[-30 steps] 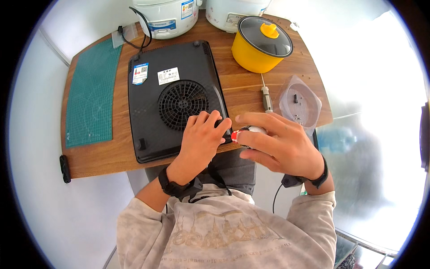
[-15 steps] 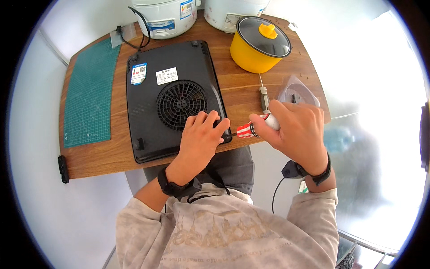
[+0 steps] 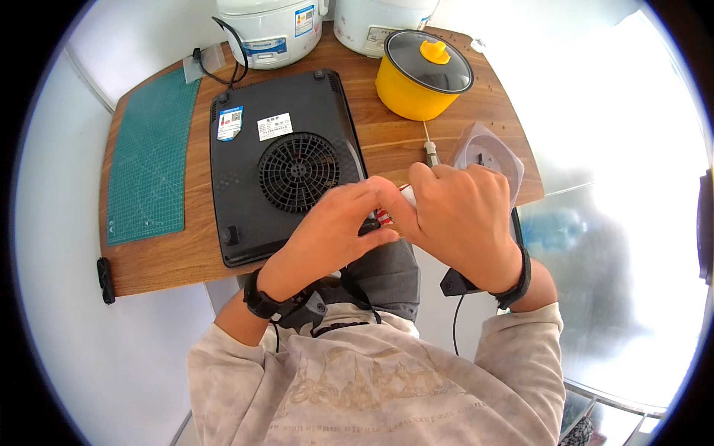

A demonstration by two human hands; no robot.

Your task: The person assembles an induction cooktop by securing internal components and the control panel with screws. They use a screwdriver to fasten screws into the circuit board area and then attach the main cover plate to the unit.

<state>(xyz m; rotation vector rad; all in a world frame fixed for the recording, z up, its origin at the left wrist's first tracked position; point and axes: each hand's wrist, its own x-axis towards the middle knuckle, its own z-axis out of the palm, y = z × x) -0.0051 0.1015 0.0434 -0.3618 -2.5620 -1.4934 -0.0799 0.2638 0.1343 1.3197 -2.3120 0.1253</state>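
A black induction cooker (image 3: 238, 178) lies upside down on the table, its round fan grille showing. At its near right corner my right hand (image 3: 465, 219) is closed round a red-and-white screwdriver (image 3: 384, 216), mostly covered by the fingers. My left hand (image 3: 335, 223) is curled about the screwdriver's front end, thumb below and fingers above, meeting the right hand. Its fingertips are hidden, so what they pinch does not show. Just beyond my right hand lies a second screwdriver (image 3: 431, 152) with a grey handle, its shaft pointing away.
A yellow pot (image 3: 409, 93) with a glass lid stands at the back right. Near it sits a clear plastic tray (image 3: 502, 152) with a small dark piece inside. Two white rice cookers (image 3: 271, 37) stand behind. A green cutting mat (image 3: 149, 163) covers the table's left side.
My left hand has left the cooker's corner and moved right, to the screwdriver's front end. My right hand has drawn slightly left and nearer, tilting the screwdriver, and both hands now meet.
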